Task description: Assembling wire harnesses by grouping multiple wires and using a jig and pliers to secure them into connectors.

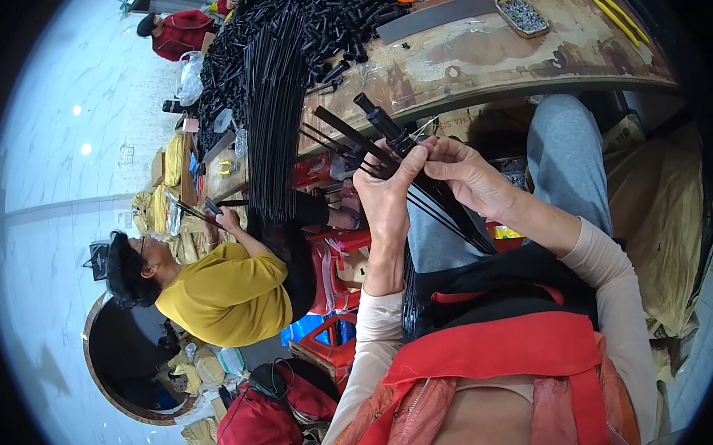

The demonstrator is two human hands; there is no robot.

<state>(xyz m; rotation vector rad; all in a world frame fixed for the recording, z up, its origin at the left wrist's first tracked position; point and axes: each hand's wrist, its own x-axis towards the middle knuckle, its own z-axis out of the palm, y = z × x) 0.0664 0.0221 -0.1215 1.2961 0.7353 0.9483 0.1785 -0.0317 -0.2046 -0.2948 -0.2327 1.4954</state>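
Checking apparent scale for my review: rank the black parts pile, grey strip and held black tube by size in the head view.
1. Black parts pile
2. Grey strip
3. Held black tube

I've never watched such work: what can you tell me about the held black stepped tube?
The black stepped tube looks like plastic, slimmer at its far end. It slants away leftward, gripped in the left hand, beside thin black rods. Its near end is hidden; whether the right hand touches it is unclear.
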